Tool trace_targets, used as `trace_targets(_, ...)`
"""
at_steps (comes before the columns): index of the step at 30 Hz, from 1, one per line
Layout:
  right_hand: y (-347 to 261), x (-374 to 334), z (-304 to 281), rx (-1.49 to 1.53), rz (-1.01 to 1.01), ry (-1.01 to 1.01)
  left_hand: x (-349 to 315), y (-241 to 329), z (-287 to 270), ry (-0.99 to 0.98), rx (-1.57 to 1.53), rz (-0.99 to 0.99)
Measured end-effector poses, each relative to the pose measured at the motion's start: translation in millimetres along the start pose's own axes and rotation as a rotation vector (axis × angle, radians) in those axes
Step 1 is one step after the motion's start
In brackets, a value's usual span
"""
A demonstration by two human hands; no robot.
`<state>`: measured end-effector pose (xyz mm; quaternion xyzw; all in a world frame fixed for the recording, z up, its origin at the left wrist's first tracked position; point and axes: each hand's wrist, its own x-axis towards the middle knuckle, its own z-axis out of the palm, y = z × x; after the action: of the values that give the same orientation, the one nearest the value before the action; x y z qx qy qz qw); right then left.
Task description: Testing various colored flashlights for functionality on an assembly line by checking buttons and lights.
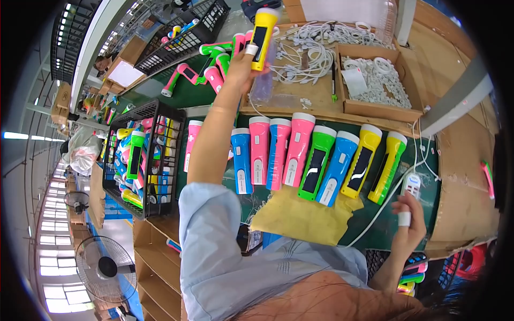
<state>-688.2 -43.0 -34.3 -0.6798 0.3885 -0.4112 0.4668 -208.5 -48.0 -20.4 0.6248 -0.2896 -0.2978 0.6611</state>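
Note:
My left hand (pixel 242 74), a white wrap on one finger, reaches to the far side of the bench and grips a yellow flashlight (pixel 259 48) with a dark panel, its head pointing up. Close to the right end of the bench, the curled fingers of my right hand (pixel 409 216) close on the near end of a white power strip (pixel 411 183); one of them also has a white wrap. Between my arms lies a row of flashlights in several colours, among them a green one (pixel 317 163), a blue one (pixel 338 170) and a yellow one (pixel 362 160), side by side with heads away from me.
A yellow cloth (pixel 305 219) lies under the row's near ends. At left stands a black basket (pixel 176 155) full of flashlights. More pink and green flashlights (pixel 213 79) lie at the far left. White cables (pixel 308 64) and a cardboard box (pixel 409 113) of small white parts are at the back.

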Motion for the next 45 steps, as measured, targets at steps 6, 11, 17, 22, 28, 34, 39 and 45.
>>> trace_targets(6, -6.6, 9.1, 67.8, 0.477, -0.080, -0.385, -222.6, -26.4, 107.4, -0.379, -1.104, -0.752)
trace_targets(11, -15.6, -31.8, 45.5, 0.205, -0.345, -0.251, -328.6, -37.3, 133.7, -0.878, -0.285, -0.519)
trace_targets(17, 24.7, -52.6, 61.7, -0.206, -0.502, -0.335, -330.6, -61.5, 145.3, -0.333, -0.104, 0.045)
trace_targets(22, 19.7, -52.7, 30.6, 0.044, -0.301, -0.534, -323.4, -53.9, 151.0, -0.247, -0.360, 0.063)
trace_targets(28, 50.5, -60.4, 13.0, 0.268, 0.083, -0.371, -311.7, -31.5, 152.4, -0.379, -0.647, -0.416)
trace_targets(34, 48.4, -66.7, 17.7, 0.107, 0.090, -0.307, -286.5, -40.4, 162.0, -0.342, -0.760, -0.516)
trace_targets(39, 49.0, -66.2, 20.7, 0.151, 0.089, -0.267, -281.6, -23.6, 170.6, -0.280, -0.767, -0.577)
trace_targets(45, 35.1, -48.9, 12.3, 0.366, 0.347, -0.347, -264.1, -32.8, 168.0, -0.289, -0.503, -0.312)
